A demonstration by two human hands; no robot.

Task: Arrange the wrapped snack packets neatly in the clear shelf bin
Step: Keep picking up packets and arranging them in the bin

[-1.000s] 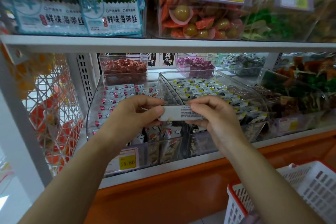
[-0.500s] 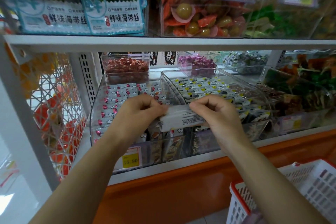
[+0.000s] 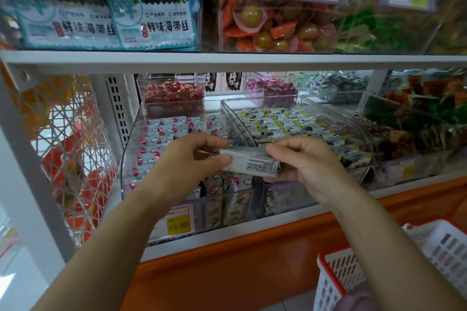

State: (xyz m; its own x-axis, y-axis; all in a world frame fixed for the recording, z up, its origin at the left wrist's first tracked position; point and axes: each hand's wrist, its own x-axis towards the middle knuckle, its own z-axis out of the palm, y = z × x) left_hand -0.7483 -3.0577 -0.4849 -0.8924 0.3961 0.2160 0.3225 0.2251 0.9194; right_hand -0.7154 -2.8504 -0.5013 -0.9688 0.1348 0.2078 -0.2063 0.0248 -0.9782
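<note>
A shop shelf unit fills the view: a white shelf board crosses above, the lower shelf has an orange base panel under it, and a white wire mesh panel closes the left side. Both hands hold one snack packet in the air over the front right part of the clear shelf bin. Its long axis goes from left to right, the right end a little lower, and the side with small print faces the camera. The left hand pinches the left end between thumb and fingers. The right hand grips the right end, fingers curled over the top and thumb below. Inside this bin lie rows of white packets with red marks, and some packets stand upright at the front wall beside a yellow price tag. The neighbouring clear bin holds white packets with black and yellow marks. Behind them, small boxes hold red sweets and purple sweets. On the upper shelf stand seaweed packs and a box of round green and orange snacks. A white and red basket is at the lower right.
</note>
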